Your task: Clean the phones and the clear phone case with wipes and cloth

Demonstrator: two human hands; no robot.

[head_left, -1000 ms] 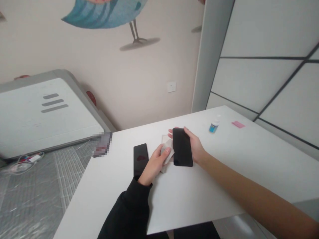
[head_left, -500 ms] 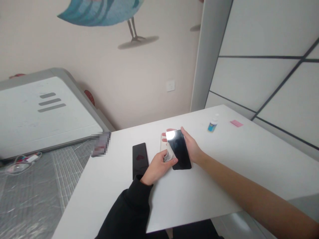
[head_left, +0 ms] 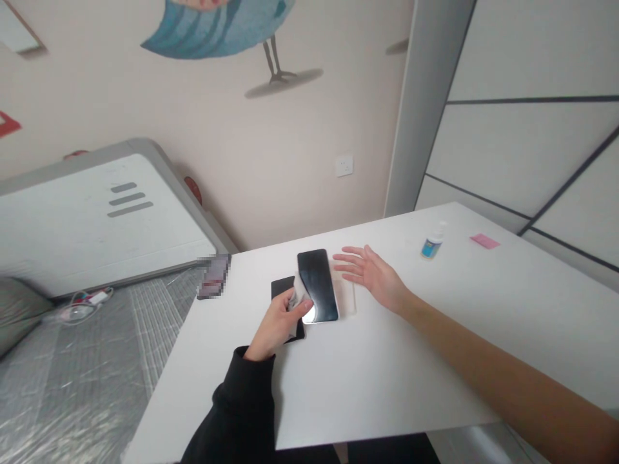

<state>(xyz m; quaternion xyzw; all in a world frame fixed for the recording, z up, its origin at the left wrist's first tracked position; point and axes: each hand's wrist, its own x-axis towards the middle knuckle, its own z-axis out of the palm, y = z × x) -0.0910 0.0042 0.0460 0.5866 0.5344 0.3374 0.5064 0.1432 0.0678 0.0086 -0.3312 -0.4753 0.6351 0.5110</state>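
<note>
My left hand [head_left: 276,323], in a black sleeve, is closed on the lower end of a black phone [head_left: 316,283] and keeps a small white cloth [head_left: 293,303] pinched against it. The phone is lifted above the white table [head_left: 387,386], its screen up. A second black phone [head_left: 281,287] lies flat on the table, partly under my left hand. My right hand [head_left: 371,273] is open with fingers spread, just right of the held phone and apart from it. A clear thin sheet [head_left: 349,298] lies on the table under its fingertips.
A small bottle with a blue label [head_left: 429,246] and a pink slip [head_left: 485,241] sit at the table's far right. A blurred dark object [head_left: 213,277] lies at the far left corner. Left of the table stand a big white panel [head_left: 97,219], plastic-wrapped flooring and a cable [head_left: 82,303].
My right hand has let go of the phone and opened to the right. My left hand now holds the phone with the cloth and has carried it left, over the second phone.
</note>
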